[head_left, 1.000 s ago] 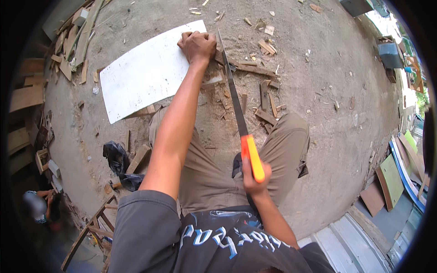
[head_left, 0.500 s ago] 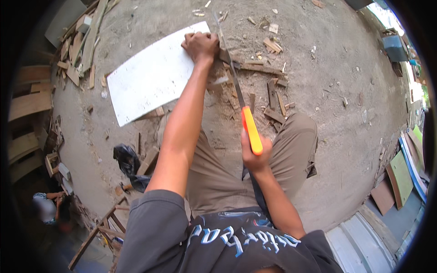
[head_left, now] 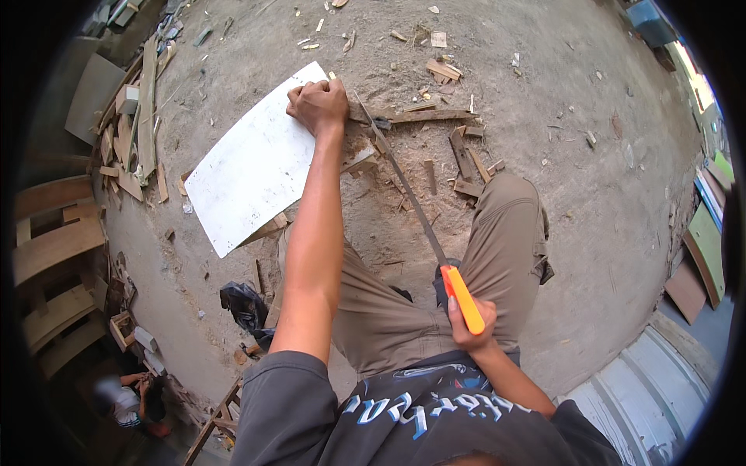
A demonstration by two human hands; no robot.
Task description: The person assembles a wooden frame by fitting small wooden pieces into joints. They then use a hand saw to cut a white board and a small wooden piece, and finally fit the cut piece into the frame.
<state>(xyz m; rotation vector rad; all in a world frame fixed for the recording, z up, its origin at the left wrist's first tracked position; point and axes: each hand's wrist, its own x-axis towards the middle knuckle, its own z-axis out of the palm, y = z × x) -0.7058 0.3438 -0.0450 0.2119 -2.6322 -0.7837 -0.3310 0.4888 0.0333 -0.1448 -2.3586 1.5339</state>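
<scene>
Handsaw [head_left: 434, 242] slanting out in front of the lap — tip pointing away, just right of the left hand; blade crosses over a dark wood strip [head_left: 431, 116], contact unclear; right hand [head_left: 465, 339] wrapped firmly round the orange-yellow handle; left hand [head_left: 320, 107] on white panel [head_left: 252, 167], near its far right corner, fingers curled — cannot tell whether they grip the edge; wood scraps beyond right knee [head_left: 509, 206]; black plastic bag [head_left: 242, 305] beside left leg; timber pile [head_left: 146, 116] farther left.
</scene>
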